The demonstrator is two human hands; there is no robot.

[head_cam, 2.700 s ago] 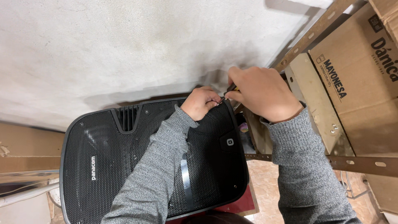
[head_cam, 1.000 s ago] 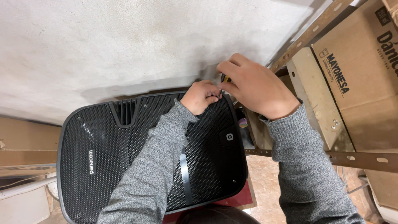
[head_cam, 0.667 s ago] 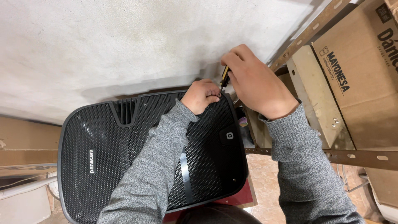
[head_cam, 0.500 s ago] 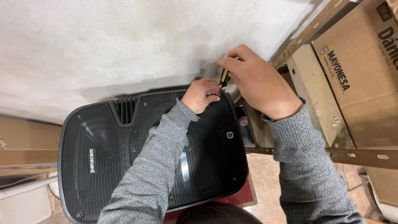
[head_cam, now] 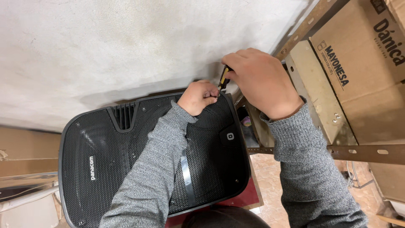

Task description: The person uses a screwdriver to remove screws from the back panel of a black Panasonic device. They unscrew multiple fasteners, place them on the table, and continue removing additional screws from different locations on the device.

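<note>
Gripping a yellow-and-black screwdriver (head_cam: 224, 77), the right hand (head_cam: 261, 82) has its fingers curled tight over the handle, so only a short strip of the tool shows below the knuckles. Its tip points down and left at the upper right corner of the speaker (head_cam: 147, 160), meeting the fingertips of the left hand (head_cam: 200, 96). That hand is closed into a loose fist, thumb and forefinger pinched together at the tip of the tool; whatever they pinch is too small to make out.

Both arms wear grey knit sleeves (head_cam: 156, 169); the left forearm lies across the speaker's black mesh grille, the right one comes in from the lower right, clear of it.

The speaker lies face up, with a ribbed vent near its top edge and a small square badge near its right side. Its top edge sits close against a rough white wall (head_cam: 126, 46). Under its lower right corner a red surface (head_cam: 249, 197) shows.

To the right stands a metal rack (head_cam: 363, 153) of perforated angle bars, holding brown cardboard boxes (head_cam: 367, 71). Pale floor tiles (head_cam: 270, 185) show beneath.
</note>
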